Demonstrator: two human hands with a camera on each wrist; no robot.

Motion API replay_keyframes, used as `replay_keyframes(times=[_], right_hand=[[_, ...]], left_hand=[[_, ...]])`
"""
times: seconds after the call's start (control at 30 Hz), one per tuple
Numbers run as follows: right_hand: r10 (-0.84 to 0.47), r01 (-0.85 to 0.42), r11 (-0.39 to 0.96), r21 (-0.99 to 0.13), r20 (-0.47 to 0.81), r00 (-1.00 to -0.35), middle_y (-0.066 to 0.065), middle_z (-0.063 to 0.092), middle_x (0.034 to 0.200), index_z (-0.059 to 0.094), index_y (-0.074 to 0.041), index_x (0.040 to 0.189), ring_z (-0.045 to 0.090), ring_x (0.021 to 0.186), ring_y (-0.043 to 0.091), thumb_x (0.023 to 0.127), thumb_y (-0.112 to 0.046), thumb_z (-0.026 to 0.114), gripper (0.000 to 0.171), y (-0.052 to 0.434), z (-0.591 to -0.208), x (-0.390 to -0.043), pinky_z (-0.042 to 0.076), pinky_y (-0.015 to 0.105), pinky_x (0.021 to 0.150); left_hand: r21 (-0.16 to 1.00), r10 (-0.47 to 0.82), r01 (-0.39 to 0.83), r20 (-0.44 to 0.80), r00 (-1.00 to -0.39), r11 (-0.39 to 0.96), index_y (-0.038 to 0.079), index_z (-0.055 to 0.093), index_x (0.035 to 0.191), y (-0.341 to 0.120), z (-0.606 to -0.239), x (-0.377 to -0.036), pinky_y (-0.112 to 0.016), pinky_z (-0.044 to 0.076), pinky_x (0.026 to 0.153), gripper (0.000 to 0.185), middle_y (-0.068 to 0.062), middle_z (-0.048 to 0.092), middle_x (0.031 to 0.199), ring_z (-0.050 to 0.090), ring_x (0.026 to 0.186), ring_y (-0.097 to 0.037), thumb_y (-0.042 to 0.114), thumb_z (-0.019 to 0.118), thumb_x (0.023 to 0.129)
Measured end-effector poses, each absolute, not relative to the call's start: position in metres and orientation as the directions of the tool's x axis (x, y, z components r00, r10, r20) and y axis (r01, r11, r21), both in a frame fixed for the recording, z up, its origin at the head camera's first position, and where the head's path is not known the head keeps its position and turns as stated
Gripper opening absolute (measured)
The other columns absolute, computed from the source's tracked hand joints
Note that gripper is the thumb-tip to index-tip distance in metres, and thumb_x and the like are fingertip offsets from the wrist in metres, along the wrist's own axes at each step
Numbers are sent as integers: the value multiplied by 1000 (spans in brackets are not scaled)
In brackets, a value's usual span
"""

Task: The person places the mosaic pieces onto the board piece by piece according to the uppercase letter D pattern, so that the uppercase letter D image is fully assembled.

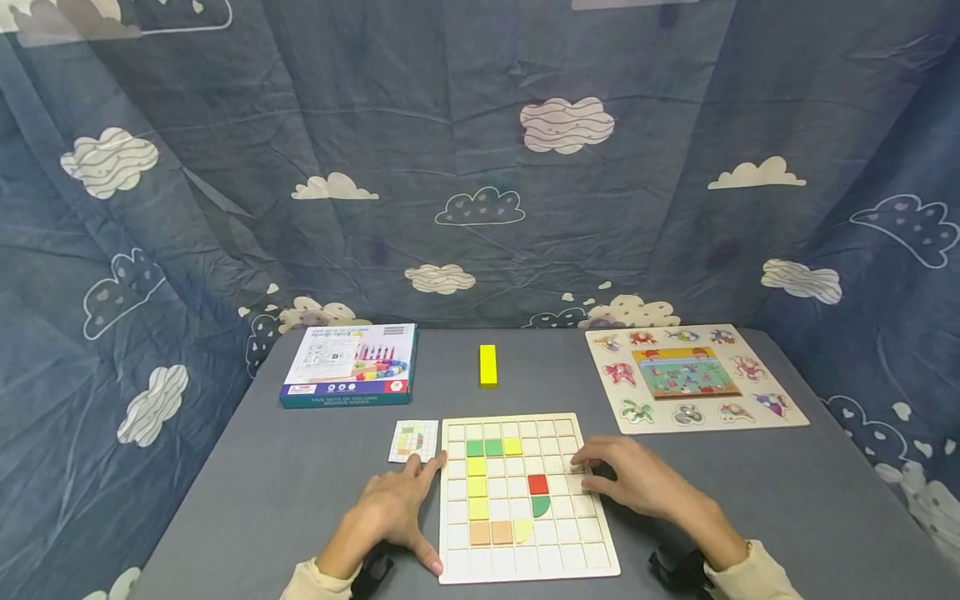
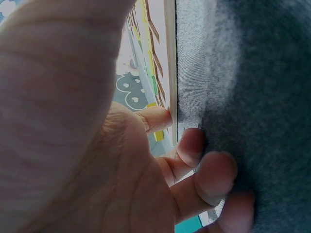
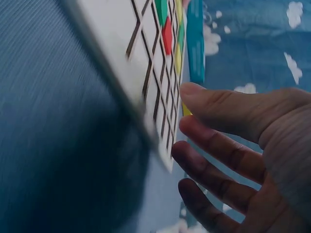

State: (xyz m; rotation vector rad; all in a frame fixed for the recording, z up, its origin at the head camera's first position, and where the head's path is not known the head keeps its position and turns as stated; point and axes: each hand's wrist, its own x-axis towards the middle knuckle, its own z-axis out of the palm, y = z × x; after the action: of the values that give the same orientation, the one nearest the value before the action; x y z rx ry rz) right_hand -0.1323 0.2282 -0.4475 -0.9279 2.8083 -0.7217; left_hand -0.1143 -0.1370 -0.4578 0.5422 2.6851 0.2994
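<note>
A white grid board lies in the middle of the table. Its left side holds two green squares, several yellow squares and two orange squares, with a pale yellow rounded tile beside them. Further right sit a red square and a green rounded tile. My left hand spreads along the board's left edge, thumb and index fingertip at the edge, another fingertip by a small pattern card. My right hand hovers at the right edge, fingers loosely bent, holding nothing visible.
Behind the board stands a yellow block. A flat boxed set lies at the back left, and a sea-animal peg puzzle at the back right. A cloud-patterned cloth hangs behind the grey table.
</note>
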Motion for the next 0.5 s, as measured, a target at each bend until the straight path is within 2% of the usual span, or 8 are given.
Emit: replay_keyframes(times=[0.17,0.5], right_hand=[[-546,-505,740,-444,41,-837,-7,68,100,74,-16,108,61,86,8,84,-20,81,26,252,-447,-128,51,31,73],[-522,-480,786,-391,-3,-853,-4,69,105,74,-16,108,65,91,13,81,-26,83,30,293,-452,-119,53,35,78]], left_hand=[[272,413,335,-321,-852,902,21,25,158,-137,-457,-115,-57,50,80,145,-20,48,140,62,97,-41,67,93,38],[277,413,333,-320,-852,901,20,24,158,-136,-457,-114,-60,48,83,146,-22,46,143,62,101,-44,66,93,38]])
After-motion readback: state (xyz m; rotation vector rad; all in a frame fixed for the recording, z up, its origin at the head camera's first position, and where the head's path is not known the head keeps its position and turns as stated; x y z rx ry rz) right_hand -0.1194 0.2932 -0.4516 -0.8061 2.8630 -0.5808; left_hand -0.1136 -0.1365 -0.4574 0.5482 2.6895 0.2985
